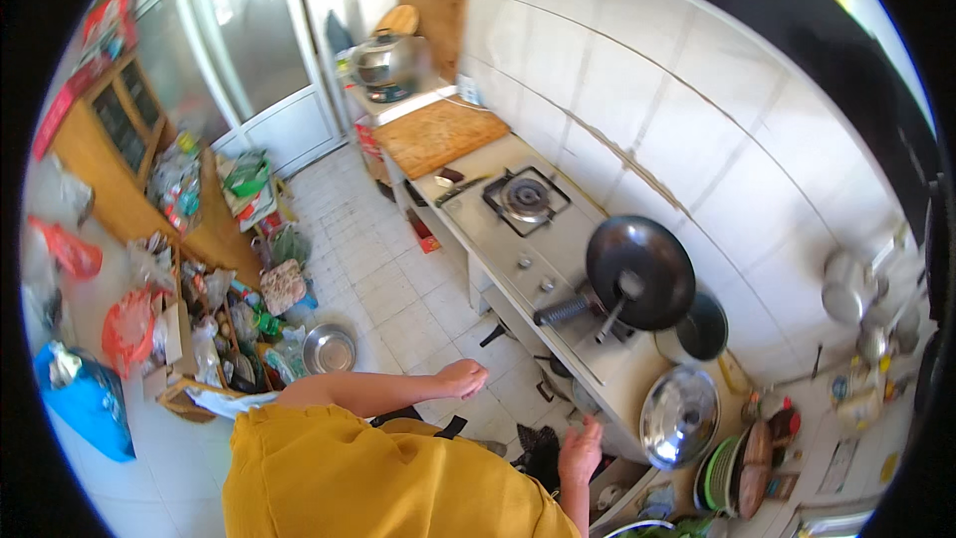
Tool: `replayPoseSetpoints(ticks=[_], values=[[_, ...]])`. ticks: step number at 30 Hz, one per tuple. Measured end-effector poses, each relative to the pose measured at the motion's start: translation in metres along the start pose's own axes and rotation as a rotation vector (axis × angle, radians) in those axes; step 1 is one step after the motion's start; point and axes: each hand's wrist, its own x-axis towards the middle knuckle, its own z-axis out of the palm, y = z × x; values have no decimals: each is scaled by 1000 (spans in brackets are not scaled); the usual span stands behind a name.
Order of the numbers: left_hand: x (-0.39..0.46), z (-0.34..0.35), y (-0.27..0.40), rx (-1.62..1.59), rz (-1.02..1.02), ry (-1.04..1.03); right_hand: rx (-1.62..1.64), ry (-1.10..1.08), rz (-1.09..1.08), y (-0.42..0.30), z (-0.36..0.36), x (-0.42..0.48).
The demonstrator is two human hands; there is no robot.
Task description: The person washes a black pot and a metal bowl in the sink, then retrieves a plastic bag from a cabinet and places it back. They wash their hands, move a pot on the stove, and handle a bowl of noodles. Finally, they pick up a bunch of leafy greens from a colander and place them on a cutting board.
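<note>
My left hand [463, 379] hangs over the tiled floor, its fingers curled in, and nothing shows in it. Low beside the counter's front edge is my right hand [580, 452], fingers loosely bent; whether they hold anything cannot be told. In front of me a black wok [640, 263] sits on the near burner, its wrapped handle [564, 310] pointing left, with a ladle inside. A shiny metal lid [680, 417] lies on the counter nearest my right hand. Behind the wok stands a deep pot [698, 327]. The far gas burner [525, 198] has no pan.
A knife [461, 191] and an eggplant piece [450, 175] lie by a wooden cutting board [442, 134]. An electric cooker [382, 67] stands beyond. On the floor at left are a steel basin [329, 350] and crowded shelves. Stacked baskets [721, 474] are at lower right.
</note>
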Motion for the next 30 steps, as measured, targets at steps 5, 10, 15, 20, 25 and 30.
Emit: replayPoseSetpoints(ticks=[5, 10, 15, 20, 25, 30], values=[[-47, -41, -123, -38, 222, 299, -70, -385, -142, -31, 80, -11], [-83, -101, -168, -194, 144, 349, 153, -464, -122, -137, 138, -4], [-88, -150, -230, -256, 148, 429, 459, -456, -55, -260, 161, 11], [-79, -185, -282, -284, 54, 432, -264, -457, -440, -293, 195, 17], [-119, -226, -336, -333, -64, 611, -143, -559, -466, -311, 233, 48], [-209, -252, -386, -153, -424, 683, 46, -713, -551, -303, 328, 99]])
